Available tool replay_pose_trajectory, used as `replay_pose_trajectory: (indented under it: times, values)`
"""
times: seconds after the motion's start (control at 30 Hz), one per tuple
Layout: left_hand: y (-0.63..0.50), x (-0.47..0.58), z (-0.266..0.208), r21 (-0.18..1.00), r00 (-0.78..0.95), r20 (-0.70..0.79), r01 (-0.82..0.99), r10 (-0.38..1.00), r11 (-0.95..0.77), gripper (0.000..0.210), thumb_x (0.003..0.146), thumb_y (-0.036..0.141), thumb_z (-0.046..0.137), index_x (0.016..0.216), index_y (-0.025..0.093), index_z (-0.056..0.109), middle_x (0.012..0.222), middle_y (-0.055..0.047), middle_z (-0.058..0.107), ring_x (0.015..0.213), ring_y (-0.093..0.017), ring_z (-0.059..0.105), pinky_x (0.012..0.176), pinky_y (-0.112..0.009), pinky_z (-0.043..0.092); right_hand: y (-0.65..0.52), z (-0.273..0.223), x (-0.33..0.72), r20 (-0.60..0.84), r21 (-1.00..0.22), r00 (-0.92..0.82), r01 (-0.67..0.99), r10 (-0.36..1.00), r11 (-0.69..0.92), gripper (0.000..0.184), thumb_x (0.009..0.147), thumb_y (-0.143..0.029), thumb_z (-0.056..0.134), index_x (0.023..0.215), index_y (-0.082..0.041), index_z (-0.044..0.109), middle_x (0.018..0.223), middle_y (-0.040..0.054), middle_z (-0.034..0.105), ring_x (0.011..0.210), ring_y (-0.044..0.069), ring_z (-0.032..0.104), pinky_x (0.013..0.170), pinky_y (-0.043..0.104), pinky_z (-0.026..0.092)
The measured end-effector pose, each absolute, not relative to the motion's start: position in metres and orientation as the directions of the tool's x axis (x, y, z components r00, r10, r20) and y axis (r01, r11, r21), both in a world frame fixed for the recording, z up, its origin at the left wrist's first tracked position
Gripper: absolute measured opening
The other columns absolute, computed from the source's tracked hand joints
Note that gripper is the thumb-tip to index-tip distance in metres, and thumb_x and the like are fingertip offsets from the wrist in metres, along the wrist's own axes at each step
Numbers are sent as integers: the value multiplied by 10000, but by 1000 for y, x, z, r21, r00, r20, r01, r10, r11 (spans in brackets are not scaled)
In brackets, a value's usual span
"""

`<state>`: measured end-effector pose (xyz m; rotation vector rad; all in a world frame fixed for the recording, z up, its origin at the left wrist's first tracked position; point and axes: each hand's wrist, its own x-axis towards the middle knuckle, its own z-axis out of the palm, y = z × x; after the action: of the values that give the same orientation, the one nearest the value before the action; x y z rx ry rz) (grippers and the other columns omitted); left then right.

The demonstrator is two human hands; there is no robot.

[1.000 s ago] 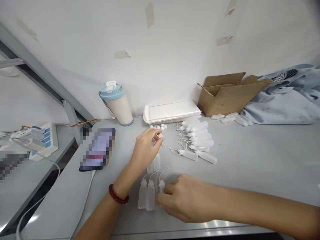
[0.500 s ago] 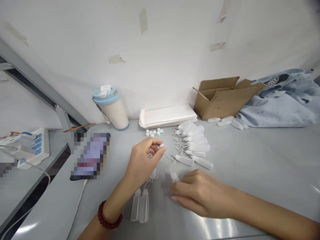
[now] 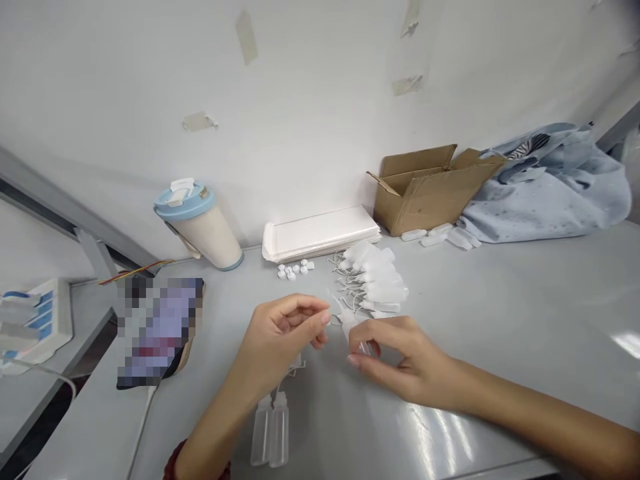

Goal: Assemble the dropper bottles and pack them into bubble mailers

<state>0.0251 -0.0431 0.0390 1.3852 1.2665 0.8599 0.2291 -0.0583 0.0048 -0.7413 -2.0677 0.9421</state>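
My left hand (image 3: 290,337) is closed in a pinch, thumb and forefinger together. The small white cap seen there a moment ago is now hidden by the fingertips. Just to its right, my right hand (image 3: 400,357) grips a small translucent squeeze bottle (image 3: 349,323), whose thin tip points up and away. The two hands are close but apart. Below my left wrist lie two similar bottles (image 3: 279,430) side by side. Beyond my hands is a pile of such bottles (image 3: 375,273) with thin, bent tips. Several white caps (image 3: 295,269) lie left of the pile.
A stack of flat white packets (image 3: 320,233) and an open cardboard box (image 3: 425,200) stand by the wall. More bottles (image 3: 440,235) lie before a blue cloth (image 3: 550,200). At left are a tumbler (image 3: 210,233), a phone (image 3: 165,327) on a cable and a power strip (image 3: 43,320).
My right hand has picked up a bottle from the table and brought it up towards my left hand. My left hand stays pinched. The camera view has shifted a little.
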Motion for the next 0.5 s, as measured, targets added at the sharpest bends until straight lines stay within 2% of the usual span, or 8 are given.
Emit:
replay_pose_trajectory:
  times: [0.13, 0.27, 0.37, 0.5]
  values:
    - [-44, 28, 37, 980, 196, -185, 109, 963, 166, 123, 768, 277, 733, 789, 180, 660, 685, 24, 705, 648, -107, 669, 629, -190, 540, -60, 8, 232, 249, -913, -587, 123, 770, 389, 72, 865, -165, 535, 800, -197, 545, 697, -21, 578, 597, 101, 513, 592, 229, 432]
    - [-45, 27, 37, 984, 239, -168, 103, 956, 147, 73, 771, 253, 732, 788, 198, 687, 733, 32, 704, 626, -77, 637, 616, -171, 512, -60, 7, 232, 144, -979, -584, 31, 799, 200, 74, 855, -155, 462, 815, -208, 496, 667, -28, 542, 610, 120, 519, 585, 250, 428]
    - [-46, 27, 37, 983, 279, -171, 119, 945, 143, 39, 785, 250, 715, 796, 214, 703, 727, 37, 690, 605, -73, 617, 604, -177, 500, -61, 6, 231, 85, -996, -576, -44, 813, 73, 65, 867, -195, 442, 811, -213, 470, 650, -36, 484, 587, 120, 477, 557, 249, 417]
    - [-48, 29, 36, 983, 297, -173, 115, 939, 144, 45, 796, 248, 695, 823, 215, 710, 727, 26, 681, 617, -91, 618, 628, -207, 509, -60, 5, 232, 39, -991, -557, -126, 830, -38, 68, 825, -165, 437, 777, -209, 459, 624, -45, 441, 559, 108, 408, 530, 227, 357]
